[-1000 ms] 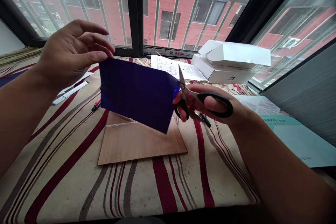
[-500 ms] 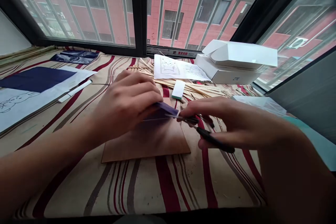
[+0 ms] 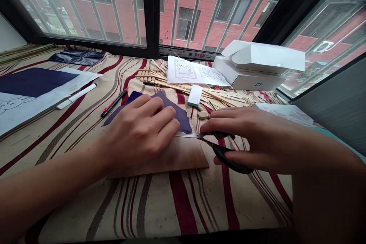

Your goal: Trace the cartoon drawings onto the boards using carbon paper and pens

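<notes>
Pressing down on a sheet of dark blue paper, the left hand lies open and flat, pinning it to a thin wooden board near the middle of the desk. The right hand grips black-handled scissors, their blades lying low across the board just beside the left hand's fingertips.

plywood board on cloth; box right of drawing sheet
</notes>
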Available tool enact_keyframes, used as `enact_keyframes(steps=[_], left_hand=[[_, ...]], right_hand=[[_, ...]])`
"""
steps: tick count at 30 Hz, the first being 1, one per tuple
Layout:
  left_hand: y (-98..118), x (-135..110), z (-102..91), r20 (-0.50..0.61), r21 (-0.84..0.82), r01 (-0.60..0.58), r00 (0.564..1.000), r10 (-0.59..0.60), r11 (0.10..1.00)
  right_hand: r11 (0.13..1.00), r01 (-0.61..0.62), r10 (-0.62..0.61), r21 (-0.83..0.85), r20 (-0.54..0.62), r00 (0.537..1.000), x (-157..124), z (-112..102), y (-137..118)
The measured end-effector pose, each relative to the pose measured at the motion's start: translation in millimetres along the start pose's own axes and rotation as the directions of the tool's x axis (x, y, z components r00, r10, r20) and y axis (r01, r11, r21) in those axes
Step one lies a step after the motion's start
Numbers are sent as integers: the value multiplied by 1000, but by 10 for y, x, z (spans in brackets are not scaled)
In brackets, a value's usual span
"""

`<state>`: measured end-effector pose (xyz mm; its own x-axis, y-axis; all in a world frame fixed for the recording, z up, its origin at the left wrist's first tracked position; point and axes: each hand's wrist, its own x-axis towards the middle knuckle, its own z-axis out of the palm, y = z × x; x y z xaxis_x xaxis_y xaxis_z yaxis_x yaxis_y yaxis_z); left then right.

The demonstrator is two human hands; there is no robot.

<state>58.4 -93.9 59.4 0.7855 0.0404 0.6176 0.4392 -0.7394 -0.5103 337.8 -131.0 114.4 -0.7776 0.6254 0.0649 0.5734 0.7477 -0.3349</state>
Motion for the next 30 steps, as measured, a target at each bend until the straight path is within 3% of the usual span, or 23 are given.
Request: enact_keyframes(steps=[20,30], left_hand=[[54,-17,-21,52,-49,26,998,-23,998],[58,-25,-19,47,-36,16,999,-14,999]], right_hand=[[997,-71,75,-33,127,989,15,20,-20],[999,-45,46,-16,84,995,1,-5,11]])
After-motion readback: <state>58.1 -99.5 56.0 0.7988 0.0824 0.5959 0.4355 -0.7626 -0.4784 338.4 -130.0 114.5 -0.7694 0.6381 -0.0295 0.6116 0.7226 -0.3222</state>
